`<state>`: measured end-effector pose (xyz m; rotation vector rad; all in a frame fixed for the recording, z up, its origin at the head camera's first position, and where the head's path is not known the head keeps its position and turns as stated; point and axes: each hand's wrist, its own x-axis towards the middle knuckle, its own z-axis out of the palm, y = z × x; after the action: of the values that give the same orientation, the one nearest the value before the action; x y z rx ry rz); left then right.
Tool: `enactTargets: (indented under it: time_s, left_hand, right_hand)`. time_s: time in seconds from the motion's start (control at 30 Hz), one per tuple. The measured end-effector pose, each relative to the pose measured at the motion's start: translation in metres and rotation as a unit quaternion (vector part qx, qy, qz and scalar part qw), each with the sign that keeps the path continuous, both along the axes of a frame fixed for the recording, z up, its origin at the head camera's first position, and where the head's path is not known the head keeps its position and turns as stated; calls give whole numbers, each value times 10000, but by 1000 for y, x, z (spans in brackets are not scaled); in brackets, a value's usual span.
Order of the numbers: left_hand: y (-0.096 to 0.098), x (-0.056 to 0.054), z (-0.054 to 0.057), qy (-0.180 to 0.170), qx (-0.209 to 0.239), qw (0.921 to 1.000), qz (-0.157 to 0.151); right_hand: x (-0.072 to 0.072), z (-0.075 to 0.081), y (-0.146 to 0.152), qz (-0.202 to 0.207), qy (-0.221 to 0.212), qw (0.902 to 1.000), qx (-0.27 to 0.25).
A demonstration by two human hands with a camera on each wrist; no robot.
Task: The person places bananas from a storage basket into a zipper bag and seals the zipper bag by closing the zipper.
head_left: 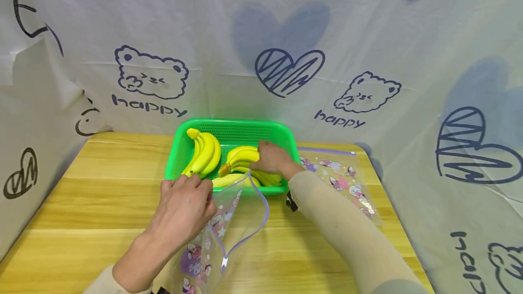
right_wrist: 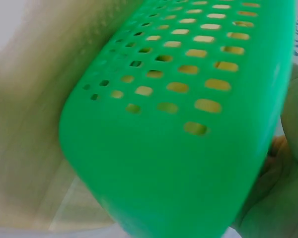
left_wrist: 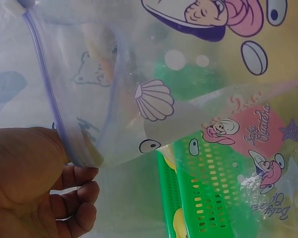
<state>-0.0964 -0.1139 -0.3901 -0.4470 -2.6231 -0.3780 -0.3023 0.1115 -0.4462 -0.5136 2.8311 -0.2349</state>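
Observation:
My left hand (head_left: 184,203) pinches the edge of a clear zip bag (left_wrist: 156,101) with purple trim and cartoon prints. The bag's mouth gapes in front of a green basket (head_left: 233,126). My right hand (head_left: 274,158) reaches into the basket's right side, its thumb and fingers about a bunch of yellow bananas (head_left: 244,154); its fingertips are partly hidden. Another banana bunch (head_left: 206,153) lies at the basket's left, and a banana (head_left: 229,179) lies along the near wall. In the right wrist view the basket wall hides most of the right hand (right_wrist: 278,193).
A second printed zip bag (head_left: 341,173) lies flat on the wooden table (head_left: 102,185), right of the basket and partly behind the right sleeve. White cloth (head_left: 229,26) with bear and heart drawings hangs behind the table and along both sides.

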Motion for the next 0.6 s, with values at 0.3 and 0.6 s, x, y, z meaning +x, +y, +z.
enactTargets:
  time_s: [0.3,0.6]
  left_hand:
    - [-2,0,0,1,28,10000,-34]
    - [0,0,-1,-90,65,9999,-20]
  right_hand:
    - [-5,1,5,-185,272,9995,-33]
    - [0,-3,5,-198,717,9941,793]
